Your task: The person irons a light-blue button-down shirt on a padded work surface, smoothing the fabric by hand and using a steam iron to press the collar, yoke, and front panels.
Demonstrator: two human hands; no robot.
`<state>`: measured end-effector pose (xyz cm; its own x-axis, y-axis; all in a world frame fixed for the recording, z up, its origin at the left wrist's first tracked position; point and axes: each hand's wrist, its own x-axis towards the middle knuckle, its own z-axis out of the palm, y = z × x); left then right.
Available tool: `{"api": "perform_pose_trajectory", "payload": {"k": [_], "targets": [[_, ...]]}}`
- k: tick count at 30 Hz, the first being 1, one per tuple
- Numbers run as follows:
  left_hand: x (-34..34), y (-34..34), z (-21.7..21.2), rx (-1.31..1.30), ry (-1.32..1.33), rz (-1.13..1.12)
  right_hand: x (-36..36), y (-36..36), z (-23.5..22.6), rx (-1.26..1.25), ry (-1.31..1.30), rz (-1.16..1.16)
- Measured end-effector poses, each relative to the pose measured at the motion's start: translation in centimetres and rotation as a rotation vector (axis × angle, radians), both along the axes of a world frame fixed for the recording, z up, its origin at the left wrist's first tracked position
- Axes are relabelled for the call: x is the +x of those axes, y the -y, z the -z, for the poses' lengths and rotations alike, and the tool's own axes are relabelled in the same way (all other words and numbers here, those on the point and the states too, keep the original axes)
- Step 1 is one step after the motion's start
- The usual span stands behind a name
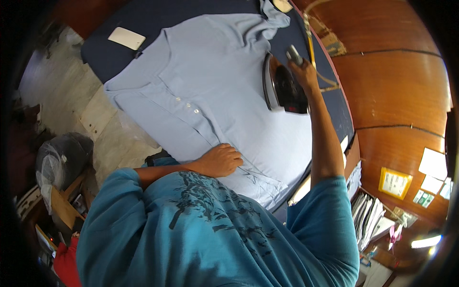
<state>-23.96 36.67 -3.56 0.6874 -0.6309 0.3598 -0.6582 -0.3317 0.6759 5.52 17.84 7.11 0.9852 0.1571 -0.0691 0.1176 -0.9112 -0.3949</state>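
Observation:
A light blue buttoned garment (229,71) lies spread over a dark navy ironing surface (158,16), its neckline toward the left. My right hand (304,74) is closed around the grey handle of a dark steam iron (287,88). The iron rests on the garment's far right part, its pale soleplate edge facing left. My left hand (220,160) lies on the near part of the garment by the button placket. Its fingers are curled in on the cloth. Three small buttons (187,105) show between the neckline and this hand.
A white card (126,38) lies at the far left of the ironing surface. A cord (330,85) trails along its right edge beside a wooden panel wall (392,95). A plastic-wrapped dark bundle (67,155) stands on the left. Stacked papers or cloths (367,215) are at right.

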Motion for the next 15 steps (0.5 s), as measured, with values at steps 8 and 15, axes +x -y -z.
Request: {"api": "perform_pose_trajectory", "payload": {"k": [8, 15], "targets": [[1.2, -2.1, -0.5, -0.184, 0.241, -0.146, -6.2, -10.4, -2.1, -0.003, -0.094, -0.347], [9.5, -17.7, -2.8, -0.005, 0.263, -1.021, -3.1, -22.0, -2.3, -0.082, 0.032, -0.500]]}}
